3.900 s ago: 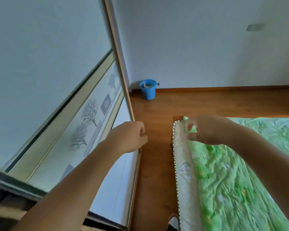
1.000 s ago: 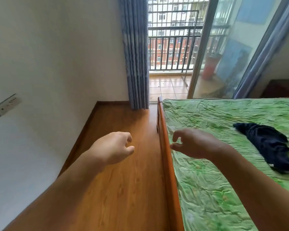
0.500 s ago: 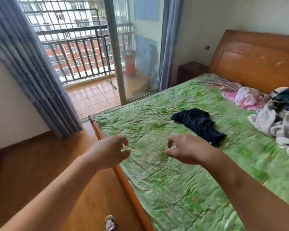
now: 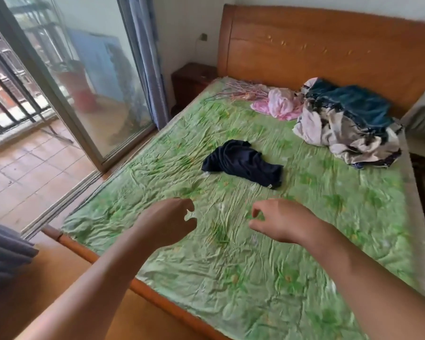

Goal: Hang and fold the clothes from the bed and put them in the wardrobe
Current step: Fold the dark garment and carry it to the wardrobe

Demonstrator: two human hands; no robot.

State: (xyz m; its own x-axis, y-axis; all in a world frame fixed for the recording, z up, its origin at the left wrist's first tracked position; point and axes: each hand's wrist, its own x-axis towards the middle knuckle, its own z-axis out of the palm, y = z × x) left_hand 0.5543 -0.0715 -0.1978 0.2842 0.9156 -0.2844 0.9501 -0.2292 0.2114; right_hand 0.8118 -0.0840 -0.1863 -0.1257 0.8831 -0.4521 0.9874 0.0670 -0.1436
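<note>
Clothes (image 4: 349, 126) are heaped upper right on the bed (image 4: 206, 278), one dark garment (image 4: 243, 165) mid-frame. My left hand (image 4: 167, 222) and right hand (image 4: 280, 220) hover lower centre, fingers loosely curled, empty, presumably poised to grab it.

The one wide-angle head camera sits near the foot corner of the bed (image 4: 231, 278), looking forward and down across it toward the headboard (image 4: 329, 45), with the left hand (image 4: 167, 222) and right hand (image 4: 280, 222) close below.
</note>
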